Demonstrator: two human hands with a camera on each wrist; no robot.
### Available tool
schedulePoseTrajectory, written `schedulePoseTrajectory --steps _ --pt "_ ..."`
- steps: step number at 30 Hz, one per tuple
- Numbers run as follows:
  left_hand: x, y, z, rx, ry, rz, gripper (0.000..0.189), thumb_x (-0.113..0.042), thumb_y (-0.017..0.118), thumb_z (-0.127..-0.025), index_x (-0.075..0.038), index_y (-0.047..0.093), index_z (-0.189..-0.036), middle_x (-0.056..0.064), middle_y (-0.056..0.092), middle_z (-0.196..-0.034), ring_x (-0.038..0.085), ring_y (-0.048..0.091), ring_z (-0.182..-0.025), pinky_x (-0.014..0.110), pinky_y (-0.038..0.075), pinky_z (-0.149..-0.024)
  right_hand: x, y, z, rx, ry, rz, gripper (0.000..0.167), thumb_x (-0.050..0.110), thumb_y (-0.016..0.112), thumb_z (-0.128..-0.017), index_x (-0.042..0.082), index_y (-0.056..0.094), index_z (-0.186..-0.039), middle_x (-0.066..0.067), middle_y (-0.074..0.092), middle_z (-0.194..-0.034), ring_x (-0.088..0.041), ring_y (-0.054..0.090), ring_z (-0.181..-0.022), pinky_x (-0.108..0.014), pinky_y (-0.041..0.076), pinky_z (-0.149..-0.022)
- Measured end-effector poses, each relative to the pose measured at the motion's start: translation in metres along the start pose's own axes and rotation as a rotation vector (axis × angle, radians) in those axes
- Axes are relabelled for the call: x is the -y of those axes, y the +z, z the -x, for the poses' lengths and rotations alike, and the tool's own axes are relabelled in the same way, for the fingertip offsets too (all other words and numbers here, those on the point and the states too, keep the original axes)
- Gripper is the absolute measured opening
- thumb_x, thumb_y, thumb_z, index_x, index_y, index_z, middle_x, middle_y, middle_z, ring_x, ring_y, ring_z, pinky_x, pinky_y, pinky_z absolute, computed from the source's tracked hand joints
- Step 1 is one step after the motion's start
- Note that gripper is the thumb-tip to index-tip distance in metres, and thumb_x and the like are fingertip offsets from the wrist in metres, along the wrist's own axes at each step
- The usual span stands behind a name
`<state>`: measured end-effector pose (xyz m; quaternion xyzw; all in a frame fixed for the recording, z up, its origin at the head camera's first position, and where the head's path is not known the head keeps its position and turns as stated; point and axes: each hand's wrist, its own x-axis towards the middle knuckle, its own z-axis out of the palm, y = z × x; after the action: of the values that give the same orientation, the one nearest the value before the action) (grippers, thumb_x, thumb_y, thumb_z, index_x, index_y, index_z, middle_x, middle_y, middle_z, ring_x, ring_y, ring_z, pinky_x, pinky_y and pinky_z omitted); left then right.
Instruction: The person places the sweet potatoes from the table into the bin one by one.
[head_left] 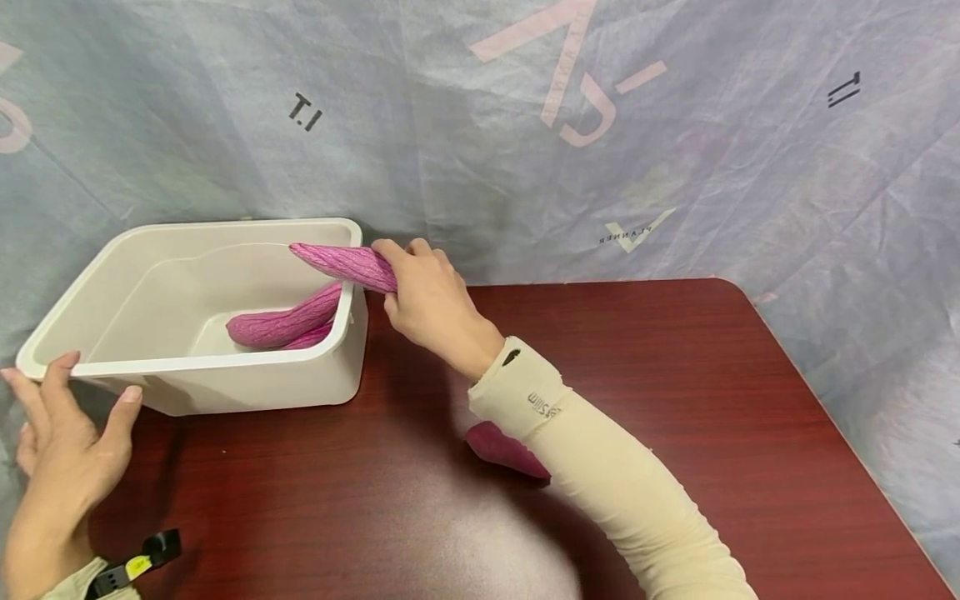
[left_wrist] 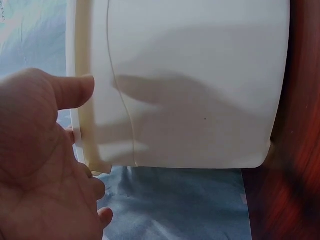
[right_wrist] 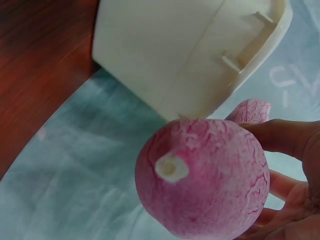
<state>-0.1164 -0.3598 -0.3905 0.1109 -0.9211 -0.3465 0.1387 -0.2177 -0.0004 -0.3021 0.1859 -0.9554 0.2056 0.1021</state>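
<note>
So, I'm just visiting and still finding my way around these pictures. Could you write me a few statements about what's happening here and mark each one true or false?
1. The right hand holds a long pink piece. True.
2. The white bin has nothing in it. False: pink pieces lie inside.
3. A darker reddish-purple piece lies on the tabletop, partly hidden by the sleeve. True.
4. The left hand is lifting a pink piece. False: it is at the bin's near left corner, with no piece in it.
5. The right wrist view shows a pale stub on the held piece's round end. True.
</note>
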Motion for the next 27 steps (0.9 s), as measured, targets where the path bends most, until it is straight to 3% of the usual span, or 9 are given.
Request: schedulePoseTrajectory --steps 9,17,27 --pt "0.003 0.000 -0.001 0.000 -0.001 0.017 0.070 -0.028 0.040 -0.102 -0.013 0.001 -0.158 0.020 -0.041 -0.158 0.045 -0.029 -0.150 0.071 -0.018 -0.114 0.032 0.004 -0.011 0.052 -0.048 0.070 0.057 0.021 0.061 -0.095 0.028 0.045 -0.149 -0.007 0.060 -0.121 -0.026 0.061 -0.108 -0.041 0.055 -0.087" --pt "0.001 0.000 0.000 -0.006 0.004 0.018 0.070 -0.026 0.040 -0.102 -0.013 0.001 -0.158 0.020 -0.041 -0.159 0.043 -0.028 -0.152 0.069 -0.017 -0.115 0.054 0.008 -0.019 0.082 -0.054 0.087 0.056 0.021 0.058 -0.097 0.033 0.042 -0.149 -0.002 0.054 -0.136 -0.023 0.057 -0.115 -0.041 0.054 -0.089" --pt "0.004 -0.002 0.002 -0.019 -0.074 -0.027 0.078 -0.041 0.045 -0.101 -0.018 0.000 -0.159 0.015 -0.040 -0.160 0.049 -0.024 -0.151 0.070 -0.015 -0.116 0.079 0.012 -0.026 0.118 -0.069 0.089 0.057 0.022 0.058 -0.098 0.040 0.040 -0.149 0.002 0.052 -0.137 -0.020 0.046 -0.136 -0.041 0.050 -0.096"
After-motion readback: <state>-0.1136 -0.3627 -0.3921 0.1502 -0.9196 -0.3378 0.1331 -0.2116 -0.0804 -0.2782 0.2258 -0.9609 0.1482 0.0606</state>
